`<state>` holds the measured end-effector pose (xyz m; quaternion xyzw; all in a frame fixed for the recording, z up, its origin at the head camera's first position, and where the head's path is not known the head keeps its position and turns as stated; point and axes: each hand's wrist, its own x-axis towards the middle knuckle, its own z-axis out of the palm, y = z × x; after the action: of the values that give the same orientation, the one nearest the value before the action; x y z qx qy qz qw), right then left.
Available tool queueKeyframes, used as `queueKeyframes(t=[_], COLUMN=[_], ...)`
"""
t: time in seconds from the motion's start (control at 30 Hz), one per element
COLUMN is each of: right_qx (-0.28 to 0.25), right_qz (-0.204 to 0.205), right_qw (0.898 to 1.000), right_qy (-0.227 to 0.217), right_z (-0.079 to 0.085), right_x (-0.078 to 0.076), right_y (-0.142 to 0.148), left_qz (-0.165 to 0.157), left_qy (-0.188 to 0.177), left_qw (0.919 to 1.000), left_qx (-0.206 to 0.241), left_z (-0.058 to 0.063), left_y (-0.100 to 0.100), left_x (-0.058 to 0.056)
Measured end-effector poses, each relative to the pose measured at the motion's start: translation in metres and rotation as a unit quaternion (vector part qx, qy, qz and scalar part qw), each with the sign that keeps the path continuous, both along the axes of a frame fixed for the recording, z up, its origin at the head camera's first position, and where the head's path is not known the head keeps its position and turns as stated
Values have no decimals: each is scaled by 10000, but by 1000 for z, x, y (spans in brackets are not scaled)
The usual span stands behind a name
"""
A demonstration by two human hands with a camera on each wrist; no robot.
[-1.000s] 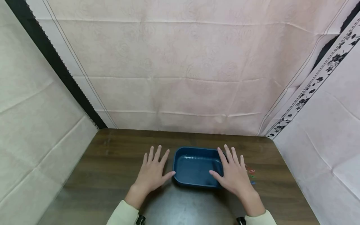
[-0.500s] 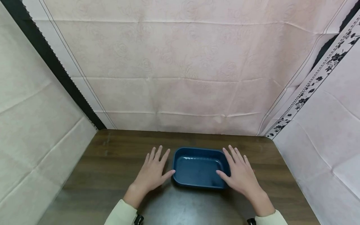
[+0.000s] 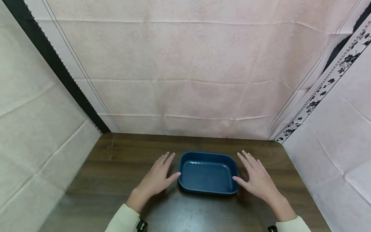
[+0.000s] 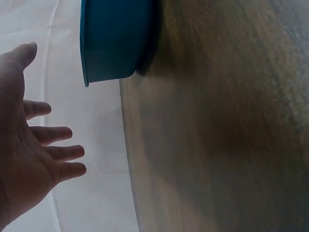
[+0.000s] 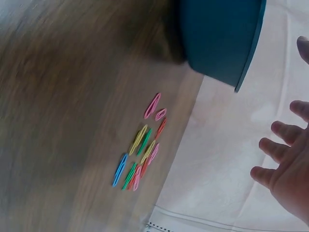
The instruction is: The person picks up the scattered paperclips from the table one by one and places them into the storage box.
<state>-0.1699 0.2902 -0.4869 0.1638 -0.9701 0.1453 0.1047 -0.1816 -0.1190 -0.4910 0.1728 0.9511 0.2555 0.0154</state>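
Note:
A blue rectangular tray (image 3: 208,174) with raised walls stands on the brown table. To its left, my left hand (image 3: 155,180) hovers with straight fingers, the thumb tip close to the tray's left rim. My right hand (image 3: 258,178) is on the other side, fingers extended and thumb near the right wall; whether either thumb touches cannot be told. In the wrist views both hands hold nothing and appear above the table. Several coloured paper clips (image 5: 145,151), pink, yellow, green, red and blue, lie on the table right of the tray. From the head, my right hand hides most of them.
The wood-grain table (image 3: 101,180) ends at a pale cloth wall (image 3: 185,96) behind. More cloth hangs at the left (image 3: 43,145) and at the right (image 3: 339,145), where a black floral border runs down.
My right hand has moved rightward from over the tray's right edge to beside it, covering most of the paper clips. My left hand has turned slightly; the tray stays in place.

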Motion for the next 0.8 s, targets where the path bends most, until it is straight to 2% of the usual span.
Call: queueKeyframes(t=[0.2, 0.33, 0.47, 0.63, 0.8], right_qx=[-325, -457, -611, -613, -616], right_qz=[76, 114, 122, 133, 210], right_qw=[9994, 9988, 9977, 9978, 9977], right_qy=[-77, 128, 261, 228, 205], right_z=[-1, -3, -5, -9, -12], right_x=[-2, -3, -4, -6, -9], right_y=[13, 22, 32, 45, 54], left_qz=[16, 85, 124, 169, 301], left_qy=[-280, -484, -686, -1020, -1324], left_qw=[9976, 9929, 9852, 9731, 9609], left_qx=[634, 1085, 1569, 2060, 2413], left_z=[0, -2, -4, -5, -5], left_y=[-1, 1, 3, 3, 4], left_x=[-4, -7, -12, -18, -23])
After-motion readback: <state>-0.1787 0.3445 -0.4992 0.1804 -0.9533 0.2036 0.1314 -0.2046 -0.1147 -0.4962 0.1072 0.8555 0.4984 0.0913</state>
